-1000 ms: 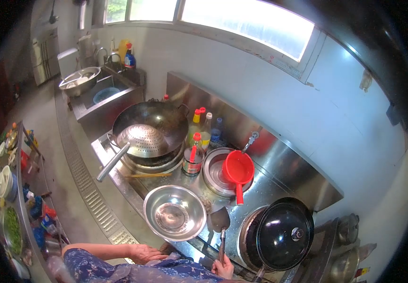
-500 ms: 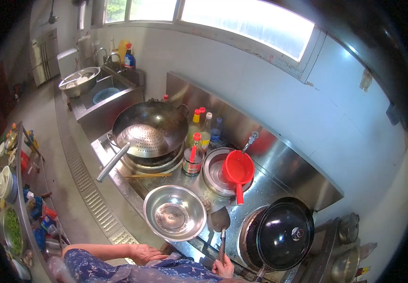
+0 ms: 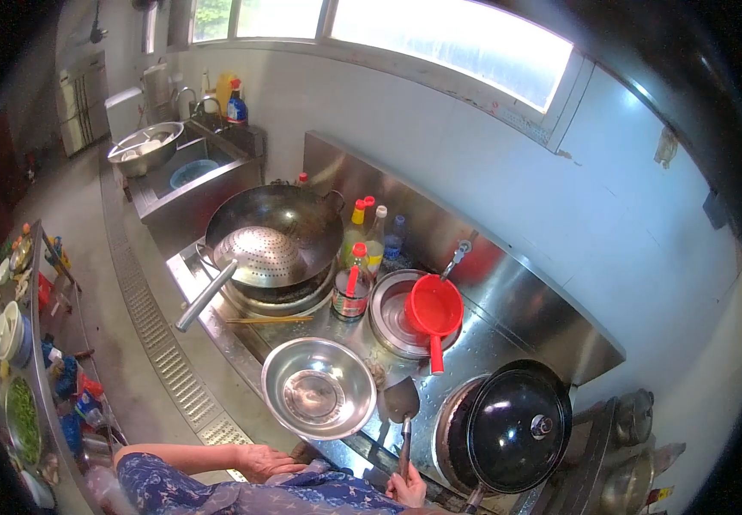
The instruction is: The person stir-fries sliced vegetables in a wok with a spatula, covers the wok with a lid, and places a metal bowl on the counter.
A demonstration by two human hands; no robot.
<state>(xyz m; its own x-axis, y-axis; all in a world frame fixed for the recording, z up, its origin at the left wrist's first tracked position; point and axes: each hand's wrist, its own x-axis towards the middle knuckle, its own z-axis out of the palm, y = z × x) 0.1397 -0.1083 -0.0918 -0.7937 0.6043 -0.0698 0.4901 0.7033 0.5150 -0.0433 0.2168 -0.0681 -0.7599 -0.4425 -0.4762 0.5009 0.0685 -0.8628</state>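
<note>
My right hand (image 3: 407,489) is closed round the wooden handle of a wok spatula (image 3: 402,400), whose dark blade rests on the steel stove top. Just right of it, a black lid (image 3: 517,421) with a shiny knob covers a pan on a burner. At my waist, my left hand (image 3: 270,463) lies against the patterned blue clothing with its fingers loosely extended; I see nothing held in it. In front of me stands a steel basin (image 3: 319,388) with only reflections and perhaps a little liquid inside.
A large wok (image 3: 302,215) holds a perforated strainer ladle (image 3: 259,256), its handle jutting over the front edge. Sauce bottles (image 3: 351,283) stand beside it. A red dipper (image 3: 434,305) rests over a metal pot (image 3: 392,313). Chopsticks (image 3: 268,320) lie near the wok; a sink (image 3: 195,184) is farther off.
</note>
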